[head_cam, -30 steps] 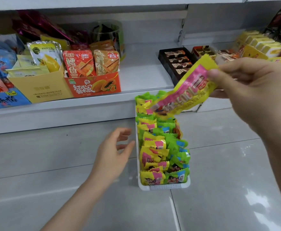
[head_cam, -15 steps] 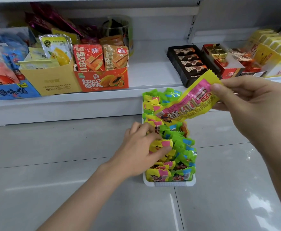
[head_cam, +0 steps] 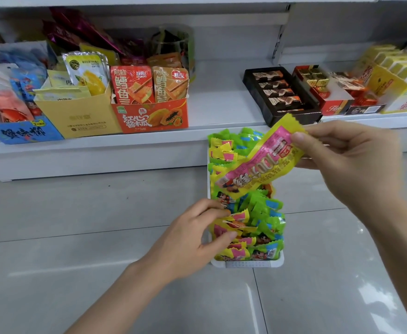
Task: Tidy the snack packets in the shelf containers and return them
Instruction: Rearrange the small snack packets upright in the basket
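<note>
A narrow white tray [head_cam: 245, 263] stands on the grey tiled floor [head_cam: 77, 237], its far end against the base of the shelf [head_cam: 221, 97]. It is packed with upright snack packets [head_cam: 265, 213], yellow-and-pink ones along the left side and green-and-blue ones along the right.

The right hand [head_cam: 349, 162] hovers above the far half of the tray and pinches one yellow-and-pink packet [head_cam: 260, 162] by its upper right end, thumb on the printed face and fingers behind. The packet slants down to the left, its lower end over the packed rows.

The left hand [head_cam: 192, 239] is at the tray's left edge, near the middle of its length. Its fingers curl into the yellow row and its thumb presses on packets closer to the near end, so it grips a few of them between fingers and thumb.

On the shelf, left of the tray, an orange box [head_cam: 151, 114] holds red and tan pouches, and a yellow box [head_cam: 81, 119] stands just beside it on the left. Far right of the tray sit a black box [head_cam: 282, 95] of chocolates and a red box [head_cam: 327, 92] next to it.
</note>
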